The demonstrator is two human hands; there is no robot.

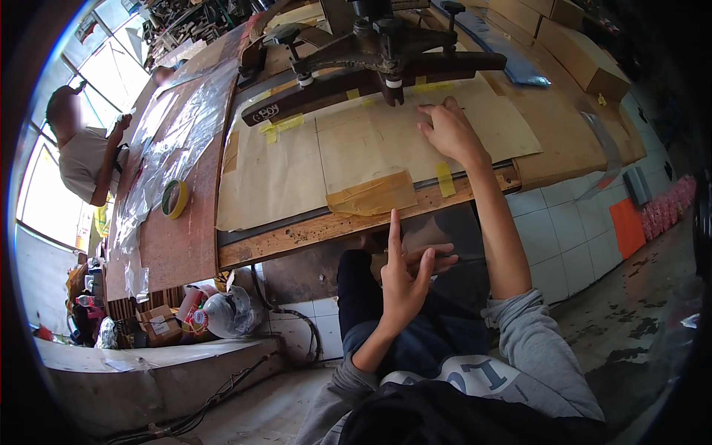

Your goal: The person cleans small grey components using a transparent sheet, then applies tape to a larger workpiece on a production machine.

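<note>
My left hand [405, 282] is raised in front of the wooden table edge [297, 247]. Its index finger points up, the other fingers are spread, and it holds nothing. Farther out, my right hand [452, 132] reaches over a beige sheet [363, 148] on the machine bed. Thumb and index finger stand apart there, with nothing visible between them; whether it touches the sheet is unclear. Yellow tape [445, 179] and a brown tape patch [374, 194] cross the sheet's near edge. Just beyond my right hand is a dark metal press bar [334, 94].
A yellow tape roll [175, 199] and clear plastic film [174, 126] lie on the reddish board at left. Another person [85, 156] stands beyond it. Cardboard boxes [578, 55] sit at far right. A large plastic bottle [221, 315] is below the table.
</note>
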